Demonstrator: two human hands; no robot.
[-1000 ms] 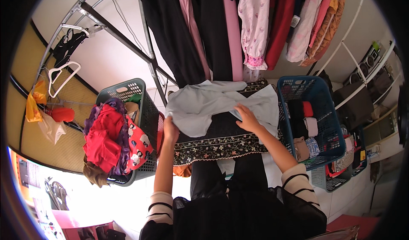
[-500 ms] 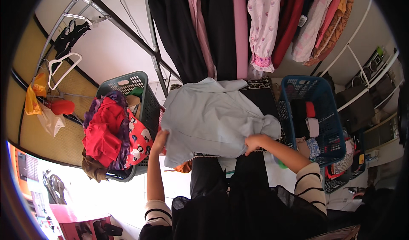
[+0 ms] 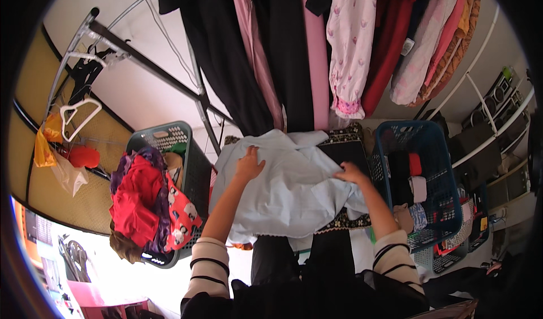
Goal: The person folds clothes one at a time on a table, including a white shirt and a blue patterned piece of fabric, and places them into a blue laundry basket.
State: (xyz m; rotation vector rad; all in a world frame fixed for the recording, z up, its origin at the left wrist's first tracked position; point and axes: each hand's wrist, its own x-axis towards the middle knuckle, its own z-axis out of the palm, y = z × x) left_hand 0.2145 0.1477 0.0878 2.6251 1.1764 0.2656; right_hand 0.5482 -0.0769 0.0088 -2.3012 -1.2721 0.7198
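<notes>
A pale blue shirt [image 3: 283, 189] lies spread and a little creased over a black cloth with a patterned border [image 3: 345, 149], in front of my knees. My left hand [image 3: 249, 165] rests on the shirt's upper left part, fingers spread and holding nothing. At the shirt's right side, my right hand [image 3: 352, 173] touches the edge near a sleeve. It is slightly blurred, with thumb and fingers apart. Part of the shirt hangs over the near edge of the cloth.
To the left stands a dark green basket [image 3: 195, 166] heaped with red and purple clothes [image 3: 138, 186]. A blue basket [image 3: 447, 177] holding folded clothes is at the right. Garments [image 3: 291, 53] hang from above at the far side, beside a metal rack [image 3: 150, 56].
My hands have left the shirt's near edge and moved farther away, the left onto its upper part, the right to its right side. The shirt now lies flatter. The view has tilted up slightly.
</notes>
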